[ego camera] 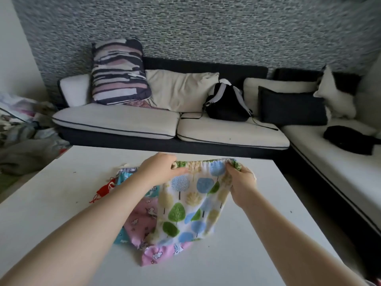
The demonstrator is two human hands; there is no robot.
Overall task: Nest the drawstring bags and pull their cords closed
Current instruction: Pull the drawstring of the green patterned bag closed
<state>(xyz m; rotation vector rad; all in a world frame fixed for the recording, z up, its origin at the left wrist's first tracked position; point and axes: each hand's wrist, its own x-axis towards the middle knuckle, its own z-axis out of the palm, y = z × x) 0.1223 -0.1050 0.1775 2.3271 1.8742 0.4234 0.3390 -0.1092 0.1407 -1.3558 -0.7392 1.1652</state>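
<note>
Tree-print cloth bag (191,205), gathered mouth

Views: 1, a wide-angle camera worn on the person's head.
Position: above the near edge of the white table (51,203), close over the forearms.
Direction: forward and down across the table toward the sofa (144,122) and the textured wall (226,27).
Nearness: both arms enter from the bottom corners; the left hand (159,169) and right hand (243,183) sit near the picture's middle.
Distortion: straight edges bow toward the borders.
Shared ground: none, with only 1 view.
</note>
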